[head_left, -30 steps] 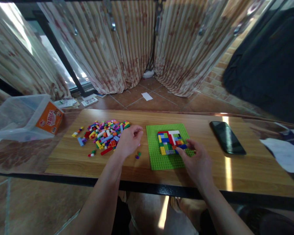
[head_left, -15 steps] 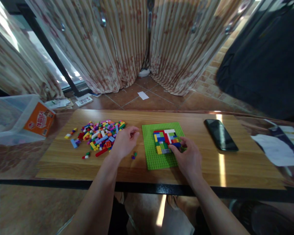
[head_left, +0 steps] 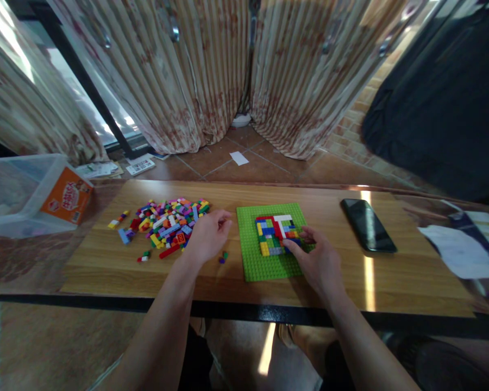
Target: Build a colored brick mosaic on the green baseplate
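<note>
A green baseplate (head_left: 255, 269) lies on the table with a flat square build of toy bricks (head_left: 275, 251) in many colours on it. At the build's lower right corner, my right hand (head_left: 315, 258) has its thumb and fingers around a dark blue brick (head_left: 293, 242). To the left of the plate my left hand (head_left: 209, 233) hovers with curled fingers; whatever they may hold is hidden. Behind that hand spreads a pile of loose bricks (head_left: 169, 222). A few small purple and green bricks (head_left: 223, 259) lie just beside the left wrist.
A black phone (head_left: 368, 225) lies on the wooden table (head_left: 126, 277) at the right. Small bricks (head_left: 144, 257) sit in front of the pile. Beyond the table's left end stands a clear plastic bin (head_left: 20, 201); papers (head_left: 452, 250) lie past its right end.
My right hand has shifted very slightly to the right at the build's corner. My left hand stays almost where it was, and the view has tilted a little.
</note>
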A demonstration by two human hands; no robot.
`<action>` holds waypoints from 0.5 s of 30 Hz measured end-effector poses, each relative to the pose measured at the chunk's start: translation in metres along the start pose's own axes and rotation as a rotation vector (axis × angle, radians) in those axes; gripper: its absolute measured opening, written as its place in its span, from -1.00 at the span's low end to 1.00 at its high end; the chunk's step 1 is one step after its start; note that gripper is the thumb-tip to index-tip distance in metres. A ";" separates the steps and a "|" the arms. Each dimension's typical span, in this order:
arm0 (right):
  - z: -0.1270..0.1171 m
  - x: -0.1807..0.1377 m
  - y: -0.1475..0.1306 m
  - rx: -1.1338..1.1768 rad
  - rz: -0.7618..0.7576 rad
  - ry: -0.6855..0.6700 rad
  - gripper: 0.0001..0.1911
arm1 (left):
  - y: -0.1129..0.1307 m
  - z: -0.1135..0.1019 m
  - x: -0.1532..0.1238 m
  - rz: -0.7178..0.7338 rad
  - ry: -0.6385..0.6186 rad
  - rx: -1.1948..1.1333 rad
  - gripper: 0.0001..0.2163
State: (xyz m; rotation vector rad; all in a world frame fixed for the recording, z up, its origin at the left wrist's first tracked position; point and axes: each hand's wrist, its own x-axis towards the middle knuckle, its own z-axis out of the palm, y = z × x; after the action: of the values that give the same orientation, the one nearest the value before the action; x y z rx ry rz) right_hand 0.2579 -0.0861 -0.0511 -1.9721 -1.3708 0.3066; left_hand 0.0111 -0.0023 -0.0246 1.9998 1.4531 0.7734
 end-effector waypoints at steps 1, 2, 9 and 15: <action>-0.001 0.000 0.001 0.006 0.000 -0.009 -0.34 | 0.000 0.000 0.000 0.001 -0.001 -0.001 -0.83; -0.002 0.000 0.002 0.012 -0.007 -0.020 -0.35 | 0.001 0.000 0.000 0.001 -0.004 0.000 -0.84; -0.010 0.004 0.013 0.015 -0.063 -0.124 -0.44 | 0.003 0.001 0.000 -0.006 -0.023 0.018 -0.84; -0.014 0.012 0.021 0.062 0.001 -0.142 -0.53 | 0.014 0.011 -0.003 0.033 -0.042 0.010 -0.82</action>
State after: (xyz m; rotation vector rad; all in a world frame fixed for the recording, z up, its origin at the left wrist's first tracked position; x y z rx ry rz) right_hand 0.2854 -0.0854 -0.0522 -1.9312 -1.4316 0.4921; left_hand 0.0274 -0.0099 -0.0226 2.0402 1.4060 0.7349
